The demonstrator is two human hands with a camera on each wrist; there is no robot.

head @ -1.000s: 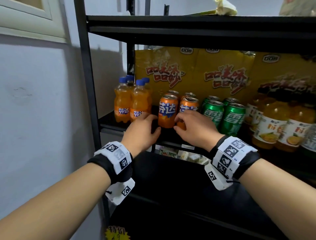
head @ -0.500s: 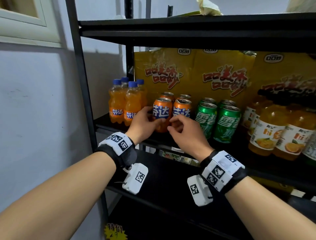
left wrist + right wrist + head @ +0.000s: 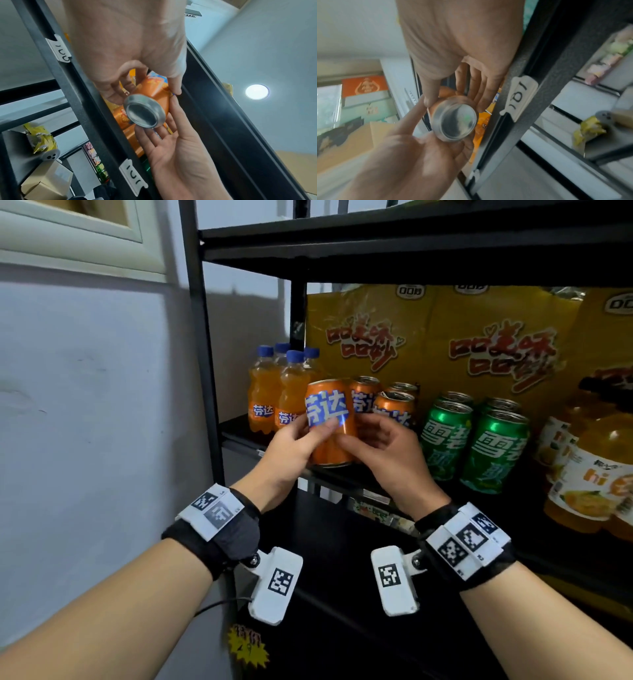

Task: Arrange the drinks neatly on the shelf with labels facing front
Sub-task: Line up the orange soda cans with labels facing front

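While both hands' fingers clamp orange can, its lower label hidden; rear cans partly blocked.

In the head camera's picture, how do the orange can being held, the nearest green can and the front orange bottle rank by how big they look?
1. Nearest green can
2. Held orange can, in the left hand and right hand, close to the green can's size; it is lifted nearer the camera, so unsure.
3. Front orange bottle, partly hidden.
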